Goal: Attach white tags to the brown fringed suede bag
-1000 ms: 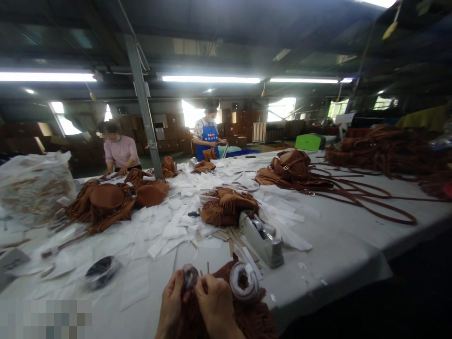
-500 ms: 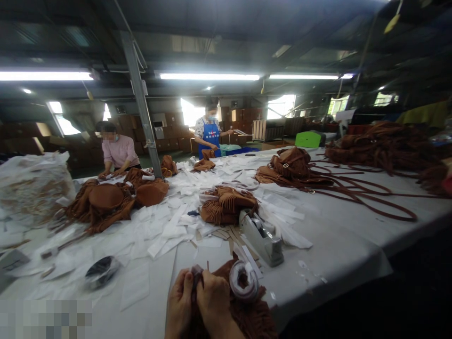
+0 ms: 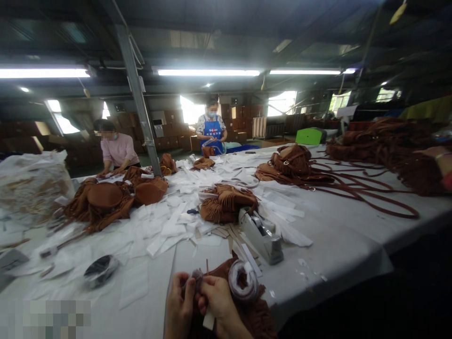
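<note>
Low in the middle, my left hand (image 3: 181, 301) pinches a small wrapped piece (image 3: 196, 278), greyish and partly hidden by the fingers. Close against it, my right hand (image 3: 219, 301) is closed on a white strip (image 3: 209, 319) that sticks out below the fingers. Beneath both hands lies a brown fringed bag (image 3: 259, 316). A strap coil wrapped in clear film (image 3: 243, 279) rests on the bag, just right of my right hand. The grey tape dispenser (image 3: 263, 238) stands beyond the coil.
White paper pieces (image 3: 169, 221) cover much of the table (image 3: 339, 235). Brown bags (image 3: 226, 202) lie ahead, left and right. A black tape roll (image 3: 101, 270) is at left. Two people (image 3: 118, 148) (image 3: 212, 129) stand across; another person's hand (image 3: 436, 151) reaches in at right.
My right hand has turned and opened slightly from the small piece, and a white strip now shows beneath it. At the far right, another person's hand has come into view.
</note>
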`<state>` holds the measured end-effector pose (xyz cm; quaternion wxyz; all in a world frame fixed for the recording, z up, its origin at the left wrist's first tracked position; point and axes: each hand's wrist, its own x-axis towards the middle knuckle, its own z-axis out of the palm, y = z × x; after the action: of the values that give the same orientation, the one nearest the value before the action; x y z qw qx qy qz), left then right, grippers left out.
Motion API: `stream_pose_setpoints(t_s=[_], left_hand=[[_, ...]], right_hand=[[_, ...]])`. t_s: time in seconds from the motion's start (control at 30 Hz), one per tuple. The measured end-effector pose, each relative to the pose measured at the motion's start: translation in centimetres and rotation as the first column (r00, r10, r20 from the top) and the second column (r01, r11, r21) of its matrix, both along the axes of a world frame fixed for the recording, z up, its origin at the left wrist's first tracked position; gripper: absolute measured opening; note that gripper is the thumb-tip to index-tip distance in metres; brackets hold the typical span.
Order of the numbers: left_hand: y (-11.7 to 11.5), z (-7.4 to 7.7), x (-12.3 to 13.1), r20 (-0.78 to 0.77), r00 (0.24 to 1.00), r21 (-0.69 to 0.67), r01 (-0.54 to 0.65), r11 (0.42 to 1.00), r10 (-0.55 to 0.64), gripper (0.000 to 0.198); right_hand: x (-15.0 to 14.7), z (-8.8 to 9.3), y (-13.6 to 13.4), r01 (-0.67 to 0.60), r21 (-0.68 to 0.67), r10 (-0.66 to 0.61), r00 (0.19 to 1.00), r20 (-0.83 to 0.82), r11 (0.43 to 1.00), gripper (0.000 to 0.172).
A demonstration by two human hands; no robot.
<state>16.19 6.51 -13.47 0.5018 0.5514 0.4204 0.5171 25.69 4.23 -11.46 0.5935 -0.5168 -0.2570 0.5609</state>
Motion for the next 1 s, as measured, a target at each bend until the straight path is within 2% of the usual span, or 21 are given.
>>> stream_pose_setpoints(t_s=[0.07,0.2,0.3,0.37,0.5,0.6,0.67,0.73,0.8,0.9,1.0], left_hand=[[0.1,-0.4,-0.1,-0.026,1.0,0.032,0.0,0.999,0.001,0.048],[1.1,-0.8,-0.8,-0.062,0.998,0.114,0.006,0.993,0.002,0.04],[1.5,-1.0,-1.3,-0.143,0.988,0.135,0.083,0.987,-0.064,0.03],[1.5,-1.1,-1.3,-0.183,0.979,0.178,0.127,0.976,-0.094,0.027],[1.2,-1.0,-0.8,-0.248,0.963,0.282,0.173,0.944,-0.103,0.021],[1.2,-0.4,-0.2,-0.196,0.977,0.209,0.126,0.97,-0.084,0.032],[1.2,0.3,0.1,-0.156,0.982,0.131,0.131,0.983,-0.11,0.043],[1.2,0.9,0.3,-0.154,0.976,0.098,0.172,0.98,-0.156,0.039],[1.0,1.2,0.3,-0.16,0.976,0.099,0.164,0.981,-0.147,0.032],[0.8,0.9,0.0,-0.128,0.988,0.085,0.094,0.992,-0.083,0.031],[1.0,0.3,-0.6,-0.078,0.99,0.056,0.119,0.991,-0.114,0.033]], right_hand=[[0.3,-0.1,-0.1,-0.01,-0.007,0.01,0.995,-0.1,1.0,0.026],[1.2,0.7,-1.1,-0.126,-0.034,0.109,0.944,-0.311,0.991,0.032],[1.6,0.8,-2.0,-0.244,-0.07,0.155,0.785,-0.6,0.967,0.038],[1.8,0.3,-2.3,-0.297,-0.039,0.186,0.692,-0.697,0.954,0.043],[2.5,-1.7,-2.2,-0.345,0.105,0.336,0.722,-0.605,0.933,0.053],[2.9,-2.9,-2.0,-0.354,0.216,0.414,0.736,-0.536,0.91,0.059],[3.0,-3.1,-1.8,-0.333,0.3,0.447,0.707,-0.548,0.894,0.062],[2.9,-2.8,-1.7,-0.342,0.352,0.489,0.66,-0.57,0.871,0.064],[2.6,-2.0,-1.5,-0.385,0.325,0.504,0.658,-0.559,0.864,0.064],[1.9,-1.0,-1.5,-0.342,0.201,0.396,0.809,-0.433,0.918,0.06],[1.4,-1.1,-1.8,-0.242,0.145,0.273,0.927,-0.259,0.959,0.069]])
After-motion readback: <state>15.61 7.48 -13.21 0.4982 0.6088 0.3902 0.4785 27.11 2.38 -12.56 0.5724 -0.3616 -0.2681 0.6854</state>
